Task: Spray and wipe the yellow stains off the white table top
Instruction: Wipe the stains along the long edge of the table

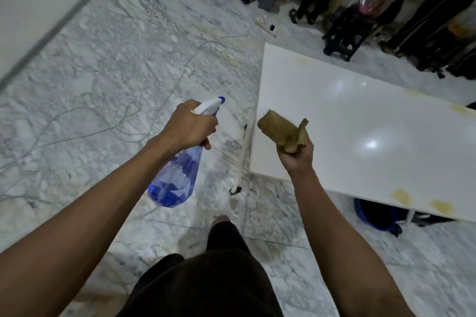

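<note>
stains [401, 196] sit yellow along the white table top's [334, 116] near and far edges. my left hand [189, 126] grips the spray bottle [175, 177] over bare floor, so spraying now misses. right hand [296, 154] clutches the cloth [280, 131] at the table's left edge; cables [164, 100] could trip me.

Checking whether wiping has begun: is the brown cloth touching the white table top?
Apart. The head view shows the brown cloth gripped in the raised right hand, held above the white table top's corner.

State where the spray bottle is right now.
The spray bottle is left of centre, gripped by the left hand over the floor, left of the table.
</note>
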Tool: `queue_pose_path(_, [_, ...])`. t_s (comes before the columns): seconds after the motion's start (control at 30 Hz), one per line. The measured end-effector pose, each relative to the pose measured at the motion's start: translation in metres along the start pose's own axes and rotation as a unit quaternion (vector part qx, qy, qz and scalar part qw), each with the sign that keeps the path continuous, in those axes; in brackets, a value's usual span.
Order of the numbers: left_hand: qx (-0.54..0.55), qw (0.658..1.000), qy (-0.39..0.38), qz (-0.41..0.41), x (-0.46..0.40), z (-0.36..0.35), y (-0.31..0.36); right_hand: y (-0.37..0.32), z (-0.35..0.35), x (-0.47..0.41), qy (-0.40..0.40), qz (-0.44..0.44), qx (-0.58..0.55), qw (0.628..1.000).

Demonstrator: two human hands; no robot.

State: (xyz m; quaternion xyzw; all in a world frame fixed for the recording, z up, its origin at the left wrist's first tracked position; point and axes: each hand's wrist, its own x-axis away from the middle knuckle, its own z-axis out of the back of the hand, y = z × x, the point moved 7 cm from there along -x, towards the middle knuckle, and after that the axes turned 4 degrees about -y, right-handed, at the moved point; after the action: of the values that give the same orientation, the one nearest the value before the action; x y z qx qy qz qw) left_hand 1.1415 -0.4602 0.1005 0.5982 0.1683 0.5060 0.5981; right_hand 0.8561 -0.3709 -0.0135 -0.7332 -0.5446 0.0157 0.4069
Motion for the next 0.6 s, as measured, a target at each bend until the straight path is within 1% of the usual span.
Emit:
queue_pose_path(0.07, [-0.011, 1.0, 0.019, 0.0, 0.003, 0.002, 0.007, 0.005, -0.008, -0.007, 0.016, -0.019, -0.051, 0.998])
queue_pose_path(0.13, [-0.026, 0.999, 0.037, 0.002, -0.002, 0.003, 0.01, 0.018, -0.019, -0.023, 0.006, -0.062, -0.077, 0.995])
queue_pose_path(0.27, [-0.017, 0.995, 0.091, 0.024, -0.023, 0.001, 0.014, 0.033, -0.055, -0.059, -0.054, -0.15, -0.034, 0.987])
queue_pose_path(0.33, [-0.005, 0.993, 0.11, 0.041, -0.035, -0.006, 0.017, 0.033, -0.075, -0.072, -0.115, -0.192, -0.005, 0.975])
queue_pose_path(0.4, [0.011, 0.99, 0.12, 0.072, -0.044, -0.018, 0.02, 0.036, -0.086, -0.081, -0.164, -0.253, 0.031, 0.953])
queue_pose_path(0.5, [0.017, 0.983, 0.159, 0.092, -0.055, -0.029, 0.028, 0.033, -0.093, -0.096, -0.189, -0.311, 0.076, 0.928])
queue_pose_path(0.6, [0.022, 0.976, 0.186, 0.112, -0.055, -0.046, 0.031, 0.035, -0.089, -0.101, -0.205, -0.38, 0.052, 0.901])
